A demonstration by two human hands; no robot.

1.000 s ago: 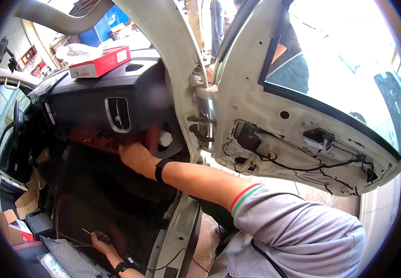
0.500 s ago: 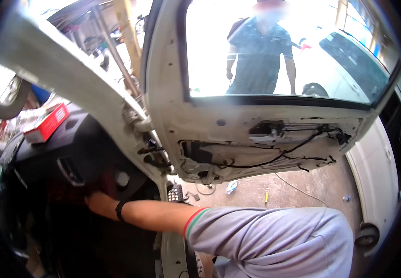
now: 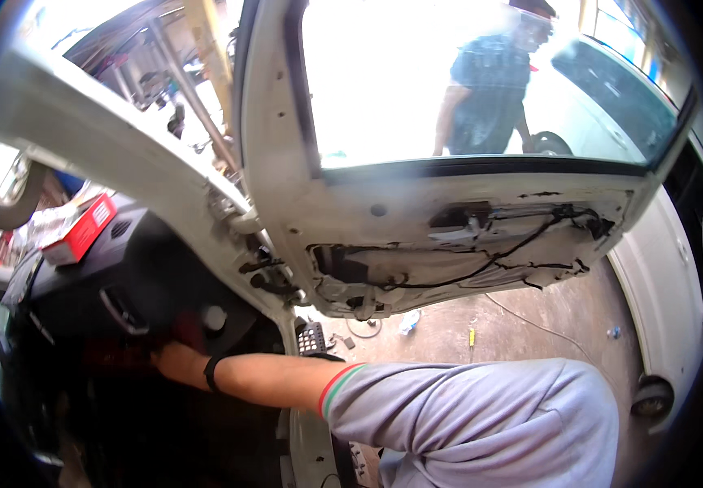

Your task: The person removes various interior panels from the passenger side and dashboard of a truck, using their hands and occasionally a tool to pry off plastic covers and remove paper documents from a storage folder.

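Note:
My right arm, in a light grey sleeve with red and green trim and a black wristband, stretches leftward through the open doorway into a car. My right hand [image 3: 174, 359] is in the shadow below the black dashboard [image 3: 160, 252]. Its fingers are lost in the dark, so whatever they touch or hold is hidden. Something dark red [image 3: 128, 355] shows dimly beside the fingertips. A door handle-like grey-rimmed piece [image 3: 124, 311] and a pale round knob [image 3: 215, 318] are just above the hand. My left hand does not show.
The white car door [image 3: 286, 195] stands open, its inner panel off and black wiring [image 3: 489, 264] exposed. On the dashboard sits a red box [image 3: 83, 232]. A person [image 3: 489, 98] is beyond the window. A yellow tool [image 3: 472, 337] and a hose [image 3: 530, 324] lie on the floor.
The person beyond the door window has moved right and turned sideways. My view has shifted slightly; my right hand stays at nearly the same spot under the dashboard.

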